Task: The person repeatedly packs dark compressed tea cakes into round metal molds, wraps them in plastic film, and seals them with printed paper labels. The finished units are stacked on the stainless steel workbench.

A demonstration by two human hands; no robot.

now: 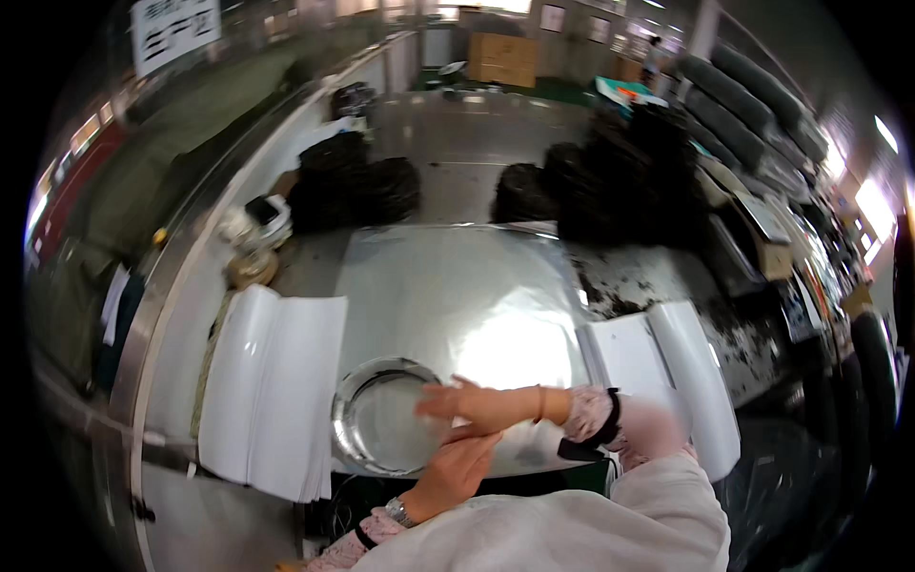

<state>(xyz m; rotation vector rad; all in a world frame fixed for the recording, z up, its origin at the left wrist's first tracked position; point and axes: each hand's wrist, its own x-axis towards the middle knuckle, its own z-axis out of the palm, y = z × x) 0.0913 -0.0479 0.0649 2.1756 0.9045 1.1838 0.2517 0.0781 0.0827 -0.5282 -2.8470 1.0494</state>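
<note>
A shiny round ring (344, 423) lies at the near left part of a smooth metallic sheet (429, 300) on the table. Over the ring's right side reaches my right hand (457, 404), slightly blurred, its fingers apart and nothing visible in them. My left hand (461, 465), with a watch at the wrist, is just below it and seems to touch or overlap it. The left fingertips are hidden, so what they hold cannot be told. White sheets lie in stacks at the left (293, 386) and right (632, 350), the right one partly behind my sleeve.
Dark bundles stand behind the sheet at left (389, 189) and right (525, 193). Dark scraps (622, 304) litter the right side. A white device (275, 218) stands far left, and an open cardboard box (772, 257) at the right. A person (652, 57) is in the background.
</note>
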